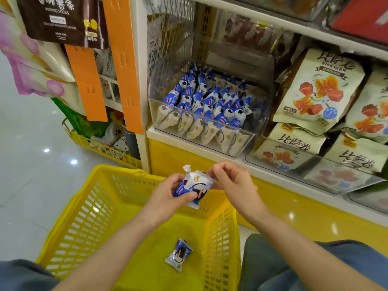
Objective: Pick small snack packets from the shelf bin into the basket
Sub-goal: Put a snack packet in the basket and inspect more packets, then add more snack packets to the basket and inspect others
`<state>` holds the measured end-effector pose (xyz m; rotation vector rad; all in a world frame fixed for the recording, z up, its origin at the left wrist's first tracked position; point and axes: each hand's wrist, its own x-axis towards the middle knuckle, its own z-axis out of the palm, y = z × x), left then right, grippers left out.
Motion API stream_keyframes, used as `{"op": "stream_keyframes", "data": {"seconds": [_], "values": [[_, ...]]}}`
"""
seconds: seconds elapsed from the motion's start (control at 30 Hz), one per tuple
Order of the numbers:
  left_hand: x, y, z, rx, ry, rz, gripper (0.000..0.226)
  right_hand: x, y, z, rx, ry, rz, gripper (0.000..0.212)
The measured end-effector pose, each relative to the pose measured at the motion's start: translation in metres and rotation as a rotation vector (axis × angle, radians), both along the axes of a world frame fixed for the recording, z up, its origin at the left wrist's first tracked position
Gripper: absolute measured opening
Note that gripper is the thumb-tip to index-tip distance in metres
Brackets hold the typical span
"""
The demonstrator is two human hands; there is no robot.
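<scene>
Head view, crinkly packet, slatted yellow basket

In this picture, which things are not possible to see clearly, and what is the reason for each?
- Head view: the held packet may be one or two; the left hand covers part.
- Head view: print on the loose packet in the basket is too small.
- Head view: rear rows in the bin are hidden by front packets.
</scene>
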<state>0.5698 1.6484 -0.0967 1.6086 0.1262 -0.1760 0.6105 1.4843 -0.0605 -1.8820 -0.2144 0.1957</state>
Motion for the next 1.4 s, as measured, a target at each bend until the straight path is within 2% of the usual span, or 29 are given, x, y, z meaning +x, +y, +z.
{"op": "stream_keyframes", "data": {"seconds": [0.03,0.13,0.2,0.23,0.37,0.63,0.73,0.83,0.93,1.03,1.13,1.3,1.4], "values": [[0.0,-0.003,-0.012,0.009,0.034,0.011,0.025,0.0,-0.007,-0.012,-0.047,-0.001,-0.066,0.02],[-0.006,-0.012,-0.056,0.035,0.156,0.067,0.02,0.003,-0.035,-0.056,-0.407,-0.075,-0.199,0.019],[-0.013,-0.017,-0.089,0.064,0.238,0.097,0.021,0.002,-0.052,-0.086,-0.584,-0.034,-0.231,0.032],[-0.018,-0.018,-0.105,0.089,0.275,0.104,0.021,-0.001,-0.058,-0.099,-0.598,0.015,-0.244,0.039],[-0.031,-0.014,-0.165,0.297,0.416,0.097,0.021,-0.016,-0.057,-0.14,-0.495,0.138,-0.285,0.044],[-0.028,-0.009,-0.238,0.501,0.559,0.076,0.036,-0.027,-0.052,-0.163,-0.198,0.079,-0.427,0.038],[-0.019,-0.012,-0.261,0.51,0.57,0.09,0.036,-0.026,-0.053,-0.165,-0.172,0.104,-0.426,0.032],[-0.014,-0.013,-0.281,0.532,0.603,0.061,0.039,-0.026,-0.055,-0.17,-0.153,0.162,-0.45,0.036],[-0.012,-0.013,-0.292,0.635,0.608,-0.016,0.042,-0.026,-0.055,-0.172,-0.145,0.17,-0.455,0.037],[-0.01,-0.011,-0.29,0.815,0.572,-0.101,0.04,-0.026,-0.055,-0.172,-0.131,0.172,-0.461,0.037],[-0.001,-0.01,-0.269,0.881,0.461,-0.066,0.039,-0.026,-0.055,-0.172,-0.109,0.16,-0.478,0.036],[0.027,-0.025,-0.195,0.767,0.001,0.202,0.028,-0.028,-0.053,-0.167,-0.159,0.121,-0.489,0.027],[0.035,-0.033,-0.157,0.802,-0.169,0.26,0.025,-0.029,-0.055,-0.165,-0.266,0.054,-0.439,0.031]]}}
